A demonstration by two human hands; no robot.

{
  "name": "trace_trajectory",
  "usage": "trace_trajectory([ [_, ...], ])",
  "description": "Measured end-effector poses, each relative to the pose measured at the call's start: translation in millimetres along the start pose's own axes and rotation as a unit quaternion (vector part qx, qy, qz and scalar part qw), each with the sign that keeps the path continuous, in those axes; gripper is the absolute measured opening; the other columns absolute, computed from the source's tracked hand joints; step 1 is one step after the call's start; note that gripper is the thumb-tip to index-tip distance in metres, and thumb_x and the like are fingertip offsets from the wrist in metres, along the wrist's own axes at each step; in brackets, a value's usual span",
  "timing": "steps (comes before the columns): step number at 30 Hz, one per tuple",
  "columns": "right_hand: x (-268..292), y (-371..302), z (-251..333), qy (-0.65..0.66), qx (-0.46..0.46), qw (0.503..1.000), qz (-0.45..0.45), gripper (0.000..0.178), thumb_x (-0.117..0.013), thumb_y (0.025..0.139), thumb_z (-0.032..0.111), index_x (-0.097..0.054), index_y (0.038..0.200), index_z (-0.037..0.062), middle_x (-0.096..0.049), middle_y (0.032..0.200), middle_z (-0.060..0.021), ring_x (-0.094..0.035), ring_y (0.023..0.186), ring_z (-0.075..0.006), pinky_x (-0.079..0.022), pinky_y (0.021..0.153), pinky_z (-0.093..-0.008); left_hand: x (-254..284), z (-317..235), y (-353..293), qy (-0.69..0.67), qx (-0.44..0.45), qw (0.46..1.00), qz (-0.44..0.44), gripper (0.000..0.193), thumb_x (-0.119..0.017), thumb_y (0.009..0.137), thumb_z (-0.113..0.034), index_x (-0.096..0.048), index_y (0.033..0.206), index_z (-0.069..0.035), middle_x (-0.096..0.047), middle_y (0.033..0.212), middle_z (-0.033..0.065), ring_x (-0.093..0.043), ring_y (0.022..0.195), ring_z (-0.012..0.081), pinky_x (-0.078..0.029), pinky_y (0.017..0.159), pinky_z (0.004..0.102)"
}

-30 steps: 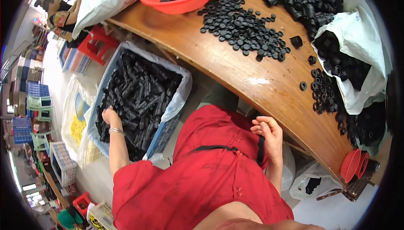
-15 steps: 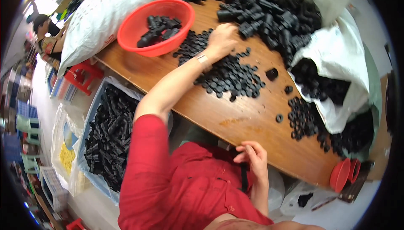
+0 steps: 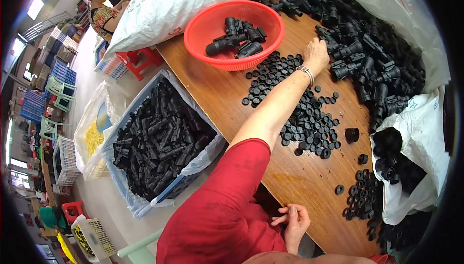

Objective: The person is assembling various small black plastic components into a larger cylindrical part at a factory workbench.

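Observation:
My left hand reaches across the wooden table to the near edge of a heap of black plastic scope-shaped parts. Its fingers are curled down against the heap; whatever they grip is hidden. Under and beside my left forearm spread many small round black caps. My right hand rests by the table's front edge, fingers loosely bent and apart, holding nothing. A red plastic basket at the far left of the table holds several of the black scope-shaped parts.
Black rings lie at the right, near an open white sack of black parts. A full white sack lies behind the basket. Left on the floor stands a lined blue crate of black pieces. Another person is far left.
My view has turned left, so the table sits further right. My left hand has moved from among the small caps to the edge of the heap. My right hand stays by the table edge.

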State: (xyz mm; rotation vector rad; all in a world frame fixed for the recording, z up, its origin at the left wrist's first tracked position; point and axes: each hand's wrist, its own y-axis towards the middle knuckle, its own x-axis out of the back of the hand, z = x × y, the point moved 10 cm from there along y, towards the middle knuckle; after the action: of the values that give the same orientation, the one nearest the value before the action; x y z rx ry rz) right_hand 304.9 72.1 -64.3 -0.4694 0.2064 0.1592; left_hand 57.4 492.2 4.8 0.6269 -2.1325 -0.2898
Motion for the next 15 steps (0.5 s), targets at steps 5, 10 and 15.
trace_trajectory([
  [5, 1, 3, -3, 0.009, 0.024, 0.999, 0.024, 0.019, -0.049, 0.098, 0.013, -0.054, 0.101, -0.0049, -0.065, 0.084, -0.0178, -0.064, 0.052, -0.0213, -0.055, 0.052, -0.0313, 51, 15, -21, -0.149, 0.124, 0.979, -0.062, 0.044, -0.077, 0.065, -0.013, -0.06, 0.104, -0.002, -0.061, 0.104, 0.02, -0.06, 0.098, 0.0379, -0.048, 0.086, 0.0428],
  [10, 8, 7, 8, 0.165, -0.014, 0.983, 0.083, 0.017, -0.052, 0.096, 0.014, -0.055, 0.105, -0.0009, -0.065, 0.083, -0.0168, -0.065, 0.057, -0.0227, -0.057, 0.051, -0.0327, 98, -56, -117, -0.406, 0.04, 0.905, 0.117, 0.053, -0.08, 0.054, -0.011, -0.062, 0.102, 0.0, -0.065, 0.084, 0.0099, -0.063, 0.082, 0.0163, -0.051, 0.073, 0.0306],
  [15, 37, 0, 112, 0.048, 0.303, 0.95, -0.064, 0.079, -0.074, 0.08, 0.029, -0.031, 0.142, 0.0062, -0.046, 0.131, -0.0142, -0.047, 0.119, -0.025, -0.044, 0.095, -0.0384, 119, -140, -288, -0.346, -0.107, 0.802, 0.475, 0.048, -0.079, 0.048, -0.001, -0.069, 0.095, -0.005, -0.065, 0.081, 0.0057, -0.06, 0.077, 0.0177, -0.049, 0.069, 0.0309],
])
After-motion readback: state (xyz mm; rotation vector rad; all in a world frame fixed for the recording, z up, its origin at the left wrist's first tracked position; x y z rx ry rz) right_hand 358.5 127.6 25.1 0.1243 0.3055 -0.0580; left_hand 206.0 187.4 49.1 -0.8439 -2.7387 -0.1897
